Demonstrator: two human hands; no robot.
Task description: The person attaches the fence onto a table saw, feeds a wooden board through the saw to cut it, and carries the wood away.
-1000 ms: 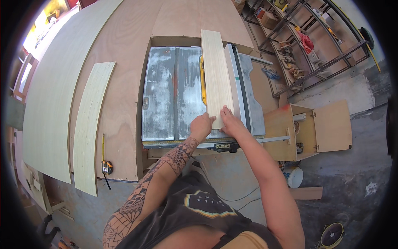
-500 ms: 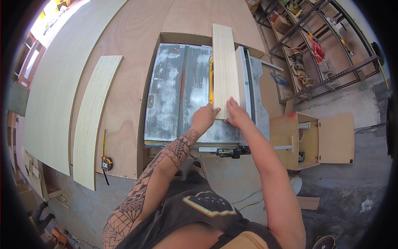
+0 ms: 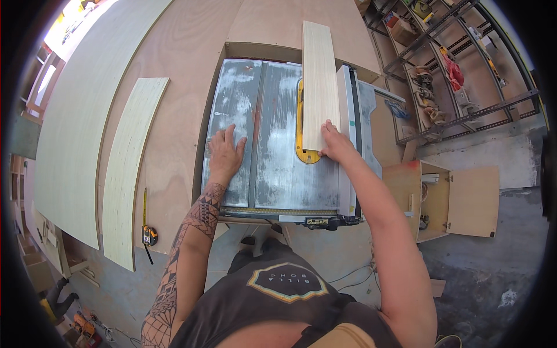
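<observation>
A pale wooden board [image 3: 320, 81] lies lengthwise on the grey metal top of a table saw [image 3: 275, 174], its far end reaching over the plywood surface beyond. My right hand [image 3: 337, 142] has hold of the board's near right corner, fingers on its upper face and thumb at the end edge. Beside the board's right edge runs the saw's fence [image 3: 347, 133]. Partly under the board is a yellow insert plate [image 3: 308, 157]; any blade is hidden. My left hand [image 3: 227, 155] rests on the left part of the saw top, fingers spread, holding nothing.
On the plywood work surface [image 3: 174, 133] at left lie a narrow board [image 3: 132, 168], a large pale sheet [image 3: 81, 145] and a tape measure [image 3: 149, 235], partly drawn out. Metal shelving [image 3: 447, 69] stands at far right. An open wooden cabinet [image 3: 473, 200] sits near the right wall.
The board has slid away from me along the fence, uncovering the insert plate's near end. My left hand has left the board and moved left onto the saw top; my right hand went forward with it.
</observation>
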